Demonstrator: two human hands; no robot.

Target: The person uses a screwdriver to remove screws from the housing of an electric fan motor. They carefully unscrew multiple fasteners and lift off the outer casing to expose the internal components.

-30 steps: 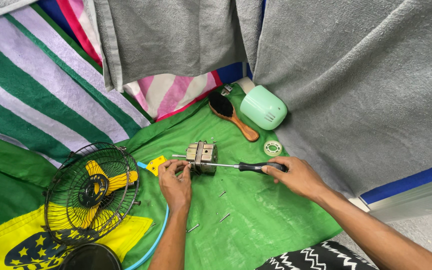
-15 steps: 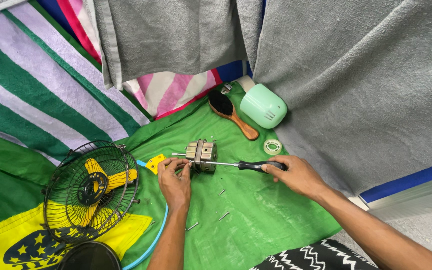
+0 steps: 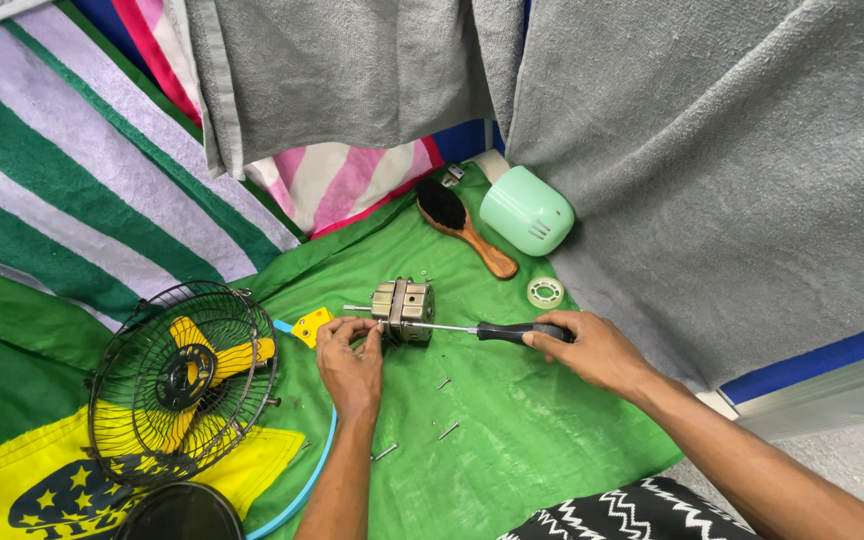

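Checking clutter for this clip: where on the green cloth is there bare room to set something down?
Free: the cloth below the right hand, past the loose screws; also between motor and brush. Crowded around the left hand, motor and fan cage.

Both bare forearms reaching in toward the small metal motor (image 3: 403,311).

Left hand (image 3: 349,362) just below and left of the motor, fingers curled, fingertips pinched together against its near left edge. Right hand (image 3: 592,350) well to the motor's right, palm down, fingers wrapped shut around a black handle, forearm angling in from the lower right.
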